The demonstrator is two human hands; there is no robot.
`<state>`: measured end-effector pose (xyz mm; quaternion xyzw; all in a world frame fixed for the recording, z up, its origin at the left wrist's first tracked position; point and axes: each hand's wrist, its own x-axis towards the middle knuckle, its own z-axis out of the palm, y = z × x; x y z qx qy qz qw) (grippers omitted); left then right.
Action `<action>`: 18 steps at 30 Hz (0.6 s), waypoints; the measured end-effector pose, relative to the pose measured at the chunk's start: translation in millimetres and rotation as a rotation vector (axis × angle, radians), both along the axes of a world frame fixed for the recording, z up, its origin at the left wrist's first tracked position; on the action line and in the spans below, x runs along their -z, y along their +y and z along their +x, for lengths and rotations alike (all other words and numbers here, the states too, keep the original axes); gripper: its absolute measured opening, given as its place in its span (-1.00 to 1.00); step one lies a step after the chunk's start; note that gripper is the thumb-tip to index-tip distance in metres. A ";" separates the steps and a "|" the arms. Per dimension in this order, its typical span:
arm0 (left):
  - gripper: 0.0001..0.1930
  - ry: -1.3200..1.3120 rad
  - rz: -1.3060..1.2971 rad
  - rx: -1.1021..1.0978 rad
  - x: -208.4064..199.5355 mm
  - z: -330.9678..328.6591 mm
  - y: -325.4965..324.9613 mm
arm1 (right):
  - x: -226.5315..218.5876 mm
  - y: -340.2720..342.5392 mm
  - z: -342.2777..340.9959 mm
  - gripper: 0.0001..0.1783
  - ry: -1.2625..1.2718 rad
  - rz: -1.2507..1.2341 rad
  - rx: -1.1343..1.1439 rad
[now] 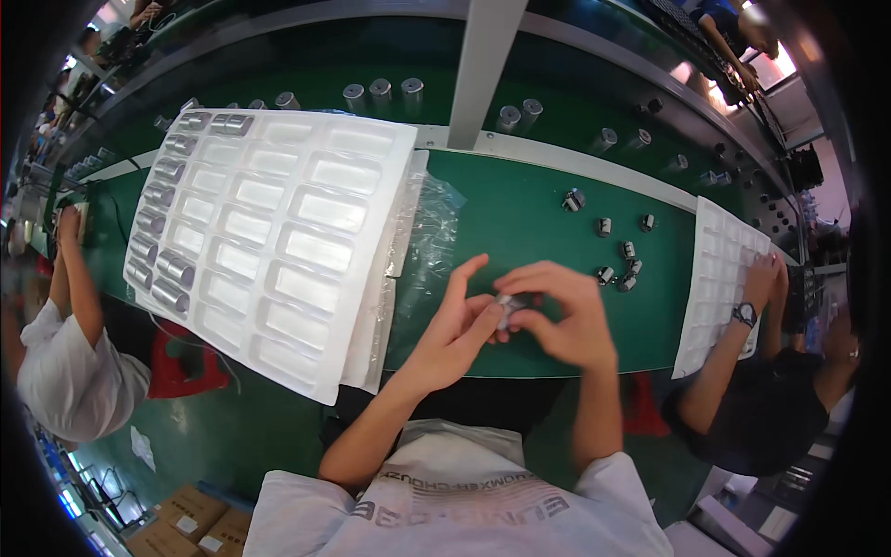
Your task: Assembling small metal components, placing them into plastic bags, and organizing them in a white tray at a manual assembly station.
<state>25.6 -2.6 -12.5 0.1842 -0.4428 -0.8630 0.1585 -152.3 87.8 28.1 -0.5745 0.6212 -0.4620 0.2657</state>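
Observation:
In front of my chest, my left hand (452,336) pinches a small silver metal part (505,303) between thumb and fingers. My right hand (568,314) curls around the same part from the other side, its thumb and fingertips bent in against it. Fingers cover much of the part, so its exact kind is hidden. To the right on the green table lie several small silver-and-black cylindrical parts (628,250). At my left a big white plastic tray (278,358) slants across the table, with silver metal cylinders (172,295) in some of its pockets.
Clear plastic film (432,218) lies beside the tray. Behind a metal rail (571,154), silver cylinders (380,89) stand on a green surface. A post (483,74) rises from the rail. Co-workers sit on both sides; the right one's hands (763,278) touch another white tray (709,269).

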 end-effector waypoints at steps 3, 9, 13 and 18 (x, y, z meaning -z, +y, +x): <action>-0.30 -0.186 -0.377 -0.029 -22.4 13.6 11.6 | -17.7 -31.2 -41.8 -0.65 0.228 -0.088 0.209; -0.53 -0.129 -0.810 0.005 -91.7 68.0 -0.2 | 13.9 -116.0 -168.5 -0.60 0.829 -0.058 0.428; -0.67 -0.403 -1.444 -0.396 -104.1 119.1 -48.2 | 46.2 -125.7 -209.4 -0.59 0.880 -0.009 0.369; -0.53 -1.214 -1.858 -0.576 -105.2 205.5 -153.8 | 16.1 -107.8 -170.9 -0.61 0.993 -0.194 0.469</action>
